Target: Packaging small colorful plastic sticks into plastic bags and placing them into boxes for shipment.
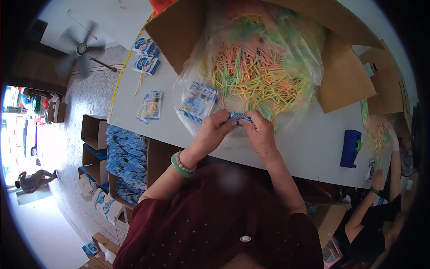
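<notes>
My left hand point(214, 131) and my right hand point(260, 134) meet at the near edge of a pile of thin pastel sticks point(257, 74). Fingers of both are pinched on a small clear packet point(237, 117) with a blue zigzag edge; most of it is hidden by the hands. The sticks, pink, green, yellow and orange, lie in a clear plastic bag point(190, 71) spilling from a cardboard box point(177, 33). Just left of my left hand lies a stack of flat blue-and-clear packets point(199, 99) on the plastic.
Left on the white table point(168, 130) are a packet with sticks point(152, 105) and bundled blue packets point(146, 65). Below stands a carton of filled blue packets point(127, 159). At right are a blue tape dispenser point(350, 149) and another person's hand point(377, 179) near more sticks point(378, 134).
</notes>
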Available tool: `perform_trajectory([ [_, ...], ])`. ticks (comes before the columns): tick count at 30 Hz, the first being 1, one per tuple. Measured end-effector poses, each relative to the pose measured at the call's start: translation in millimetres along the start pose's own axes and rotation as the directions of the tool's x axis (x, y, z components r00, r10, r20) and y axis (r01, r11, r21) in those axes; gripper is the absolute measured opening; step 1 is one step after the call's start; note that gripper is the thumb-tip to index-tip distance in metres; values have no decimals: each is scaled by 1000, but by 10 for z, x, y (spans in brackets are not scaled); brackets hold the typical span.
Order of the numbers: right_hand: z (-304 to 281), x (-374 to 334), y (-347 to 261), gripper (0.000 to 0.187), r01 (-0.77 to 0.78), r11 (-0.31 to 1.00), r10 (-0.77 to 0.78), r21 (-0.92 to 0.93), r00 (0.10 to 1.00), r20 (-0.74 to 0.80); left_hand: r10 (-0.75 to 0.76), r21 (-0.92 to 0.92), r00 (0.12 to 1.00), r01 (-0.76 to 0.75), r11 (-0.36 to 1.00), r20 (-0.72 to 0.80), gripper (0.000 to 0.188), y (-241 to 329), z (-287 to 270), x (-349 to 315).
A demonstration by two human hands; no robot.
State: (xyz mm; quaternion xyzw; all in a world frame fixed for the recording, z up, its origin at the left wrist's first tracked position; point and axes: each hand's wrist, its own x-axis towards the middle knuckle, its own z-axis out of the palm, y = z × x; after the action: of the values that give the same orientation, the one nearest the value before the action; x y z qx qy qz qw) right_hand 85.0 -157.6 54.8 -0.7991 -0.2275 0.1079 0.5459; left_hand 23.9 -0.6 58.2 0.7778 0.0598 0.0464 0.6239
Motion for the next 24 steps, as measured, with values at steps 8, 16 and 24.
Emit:
perform_trajectory([
  [8,12,-194,729,22,39,998,-38,53,999,-10,194,232,978,-170,958,-81,20,-322,-191,-32],
  [16,116,-97,1037,18,177,973,-156,-150,977,145,319,72,899,-313,947,-299,17,-304,-184,-87],
  [24,77,-348,1314,26,163,877,-187,-452,982,-7,-132,-200,982,104,974,-133,14,-77,-603,-255],
])
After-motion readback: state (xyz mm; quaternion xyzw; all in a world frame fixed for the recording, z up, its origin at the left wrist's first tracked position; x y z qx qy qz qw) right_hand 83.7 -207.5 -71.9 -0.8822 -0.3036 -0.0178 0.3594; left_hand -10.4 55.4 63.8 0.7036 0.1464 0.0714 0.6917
